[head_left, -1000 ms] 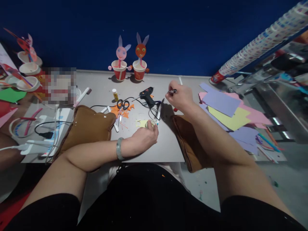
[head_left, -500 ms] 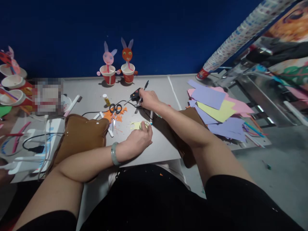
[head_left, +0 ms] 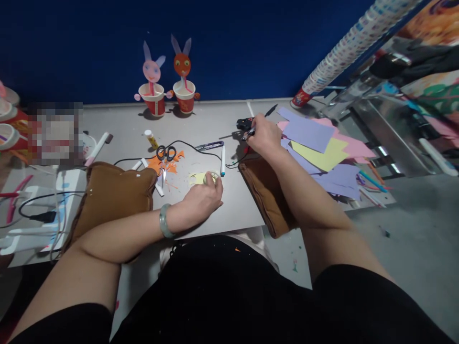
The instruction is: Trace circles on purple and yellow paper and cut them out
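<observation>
My left hand is closed in a pinch on a small pale round piece, whose kind I cannot make out, just over yellow paper scraps. Farther right, my right hand is closed on a black corded tool that looks like a hot glue gun; the fingers hide part of it. A dark pointed shape shows behind that hand. Between the hands lie a white marker with a blue tip and small snips. Black-handled scissors rest on orange paper scraps.
Two red paper cups with rabbit-faced spoons stand at the back. A glue stick stands left of centre. Brown cushions flank the work area. Coloured paper is piled at right, below a long cup stack. A power strip lies left.
My right hand has moved right with the black corded tool, uncovering the snips and the white marker. My left hand keeps its pinch. The view has shifted slightly.
</observation>
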Available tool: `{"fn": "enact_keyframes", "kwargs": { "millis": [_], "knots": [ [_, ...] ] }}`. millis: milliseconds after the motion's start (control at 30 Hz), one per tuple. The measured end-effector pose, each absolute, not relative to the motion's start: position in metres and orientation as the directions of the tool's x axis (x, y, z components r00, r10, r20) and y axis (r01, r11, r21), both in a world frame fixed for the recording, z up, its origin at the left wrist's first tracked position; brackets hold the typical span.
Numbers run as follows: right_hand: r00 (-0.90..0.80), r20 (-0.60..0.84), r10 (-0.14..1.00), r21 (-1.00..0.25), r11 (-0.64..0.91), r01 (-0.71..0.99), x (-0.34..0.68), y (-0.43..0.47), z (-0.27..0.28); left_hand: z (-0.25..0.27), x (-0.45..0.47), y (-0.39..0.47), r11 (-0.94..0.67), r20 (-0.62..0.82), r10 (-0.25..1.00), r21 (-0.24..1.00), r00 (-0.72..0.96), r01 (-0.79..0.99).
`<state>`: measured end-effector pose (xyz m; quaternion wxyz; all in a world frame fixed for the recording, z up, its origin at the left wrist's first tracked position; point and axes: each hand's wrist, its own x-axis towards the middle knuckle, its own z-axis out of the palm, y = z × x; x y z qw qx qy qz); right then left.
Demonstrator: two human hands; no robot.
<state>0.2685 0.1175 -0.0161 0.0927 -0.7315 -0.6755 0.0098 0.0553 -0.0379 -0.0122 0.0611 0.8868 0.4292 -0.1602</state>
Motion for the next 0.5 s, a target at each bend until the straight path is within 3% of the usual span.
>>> {"fn": "enact_keyframes", "kwargs": {
  "millis": [200, 500],
  "knots": [
    [0.217, 0.013, 0.976, -0.121, -0.214, 0.969, 0.292, 0.118, -0.024, -0.021, 0.054, -0.038, -0.622, -0.285, 0.76, -0.056, 0.585, 0.781],
    [0.219, -0.011, 0.976, -0.059, -0.219, 0.974, 0.295, 0.118, -0.027, -0.019, 0.051, -0.039, -0.636, -0.272, 0.75, -0.052, 0.602, 0.77]
  ]
}}
